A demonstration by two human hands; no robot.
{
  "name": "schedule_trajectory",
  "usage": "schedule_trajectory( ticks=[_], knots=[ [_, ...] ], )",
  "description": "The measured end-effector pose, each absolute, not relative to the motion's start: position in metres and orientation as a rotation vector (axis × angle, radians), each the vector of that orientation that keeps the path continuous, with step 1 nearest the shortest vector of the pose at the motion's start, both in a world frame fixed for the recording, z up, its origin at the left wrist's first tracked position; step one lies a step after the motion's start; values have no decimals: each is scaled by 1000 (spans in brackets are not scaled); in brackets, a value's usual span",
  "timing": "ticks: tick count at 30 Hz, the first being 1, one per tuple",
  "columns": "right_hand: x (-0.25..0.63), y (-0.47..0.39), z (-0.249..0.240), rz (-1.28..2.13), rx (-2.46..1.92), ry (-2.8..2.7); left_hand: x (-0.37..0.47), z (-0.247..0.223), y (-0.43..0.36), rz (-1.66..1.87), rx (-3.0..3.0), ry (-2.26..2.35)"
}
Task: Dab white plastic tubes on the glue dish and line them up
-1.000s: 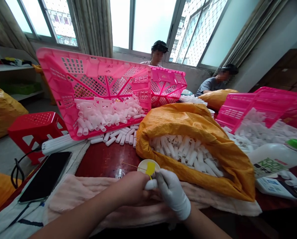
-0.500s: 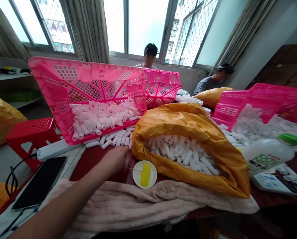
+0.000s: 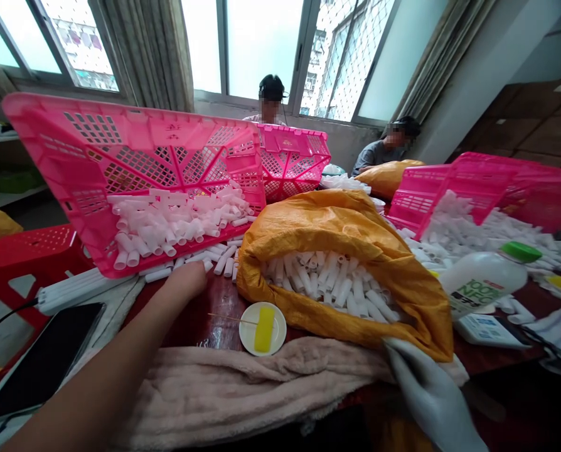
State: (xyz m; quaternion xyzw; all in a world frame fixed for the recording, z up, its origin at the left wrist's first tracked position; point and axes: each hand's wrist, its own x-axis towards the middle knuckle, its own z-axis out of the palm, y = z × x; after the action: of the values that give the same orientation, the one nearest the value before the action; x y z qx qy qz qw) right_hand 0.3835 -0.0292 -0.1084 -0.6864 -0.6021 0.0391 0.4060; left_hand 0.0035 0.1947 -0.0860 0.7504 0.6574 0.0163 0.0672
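Observation:
My bare left hand (image 3: 189,282) is closed, its fingers curled down among loose white plastic tubes (image 3: 224,260) before the large pink basket. The end of one white tube pokes out at its fingertips; the rest of the grip is hidden. My right hand (image 3: 424,386), in a whitish glove, is at the lower right with its fingers pressed together. Its fingertips are by the front edge of the orange sack (image 3: 337,213), which lies open towards me, full of white tubes (image 3: 332,282). What they pinch, if anything, does not show.
A small white dish (image 3: 247,336) with a yellow block (image 3: 264,329) and a thin stick stands between my hands. A pinkish towel (image 3: 261,389) lines the front edge. A phone (image 3: 45,358) lies left, a green-capped bottle (image 3: 485,276) right. Two people sit beyond the pink baskets (image 3: 172,144).
My left hand has moved left and slightly up, away from the dish, to the loose tubes. My gloved right hand has come into view at the lower right. The view has shifted slightly right.

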Motion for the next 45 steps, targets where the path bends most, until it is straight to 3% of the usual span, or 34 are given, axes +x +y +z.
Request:
schedule_trajectory(
  ticks=[2, 5, 8, 12, 17, 22, 26, 35, 45],
  knots=[
    [351, 30, -83, 132, -1711, -1696, 5, -77, 179, 71, 2254, 1990],
    [310, 119, -57, 238, -2117, -1847, 18, -75, 146, 227, 2312, 1831],
    [295, 167, -46, 342, -2209, -1886, 31, -88, 119, 319, 2421, 1590],
    [300, 149, -43, 418, -2060, -1929, 34, -109, 111, 294, 2464, 1495],
    [286, 93, -72, 838, -1494, -1888, 34, -119, 114, 235, 2454, 1402],
    [258, 87, -121, 461, -1376, -2101, 40, -120, 113, 205, 2465, 1513],
    [260, 88, -129, 270, -1252, -2397, 41, -121, 111, 190, 2511, 1532],
    [265, 75, -111, 146, -1140, -2599, 39, -122, 114, 187, 2546, 1526],
    [265, 62, -127, 130, -983, -2585, 39, -122, 113, 200, 2540, 1520]
  ],
)
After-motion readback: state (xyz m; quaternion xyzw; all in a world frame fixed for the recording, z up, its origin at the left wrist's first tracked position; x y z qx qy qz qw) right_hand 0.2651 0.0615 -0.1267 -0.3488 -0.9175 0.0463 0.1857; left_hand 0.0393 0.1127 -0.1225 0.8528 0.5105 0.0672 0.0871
